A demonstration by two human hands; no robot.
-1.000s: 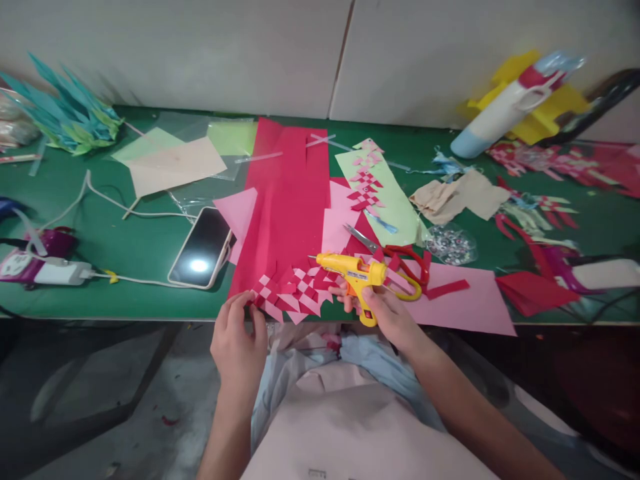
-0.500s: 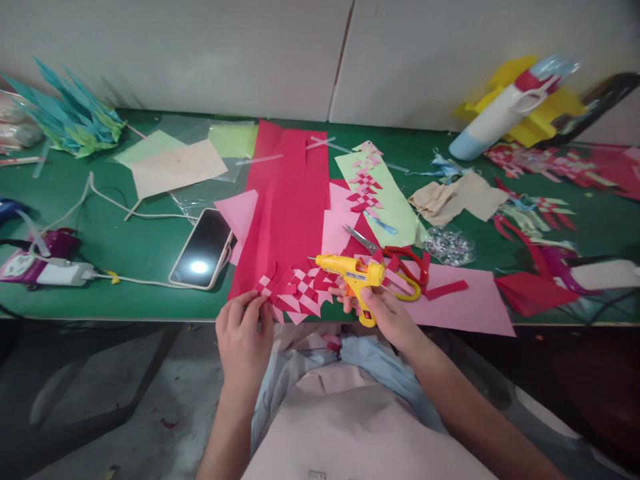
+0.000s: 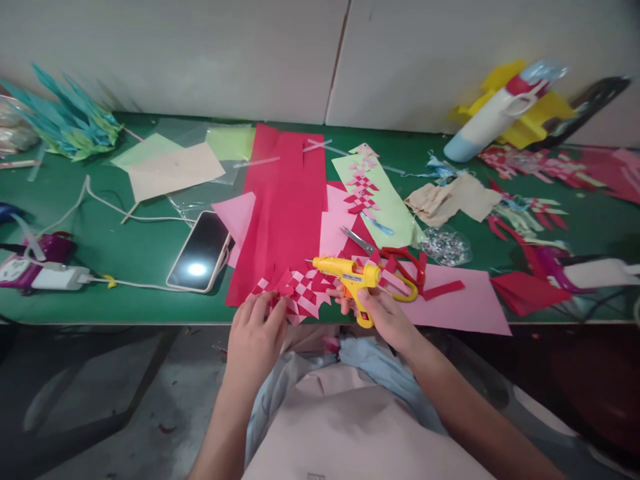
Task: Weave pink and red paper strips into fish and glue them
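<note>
My right hand (image 3: 377,312) is wrapped round a yellow glue gun (image 3: 350,273), whose nozzle points left above the table's front edge. Woven pink and red paper pieces (image 3: 306,287) lie left of and below the nozzle, on the end of a long red paper sheet (image 3: 287,200). My left hand (image 3: 260,327) rests on the left part of these woven pieces, fingers bent down on them; its fingertips and anything between them are hard to make out. Scissors (image 3: 413,267) with red and yellow handles lie just behind the glue gun.
A phone (image 3: 200,252) with its cable lies left of the red sheet. Woven paper fish (image 3: 362,190) lie on pale green paper, near a bag of small beads (image 3: 445,245). A white bottle (image 3: 493,123) leans at the back right; teal paper leaves (image 3: 75,120) stand back left.
My left hand has moved right, further over the woven pieces. My right hand still holds the glue gun in nearly the same place. The whole view has shifted slightly.
</note>
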